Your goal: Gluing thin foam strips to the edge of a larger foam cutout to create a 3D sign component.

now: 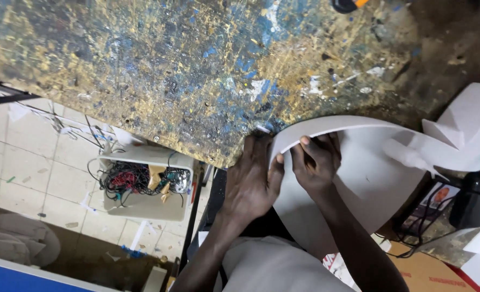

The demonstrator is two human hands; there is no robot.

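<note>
A large white flexible sheet [369, 178] curves up off the near edge of a paint-splattered workbench [196, 65]. My left hand [253, 181] presses flat on the sheet's left edge at the bench rim, fingers pointing up. My right hand [315, 159] pinches the curled upper edge of the same sheet, thumb on top. Both hands sit side by side, almost touching. The sheet's lower part is hidden behind my arms and grey shirt.
More white sheet pieces [467, 121] lie at the right. A white box of tangled wires [142, 181] stands on the tiled floor at the left. A black device with cables [475, 197] sits at the right, above a cardboard box [429, 273].
</note>
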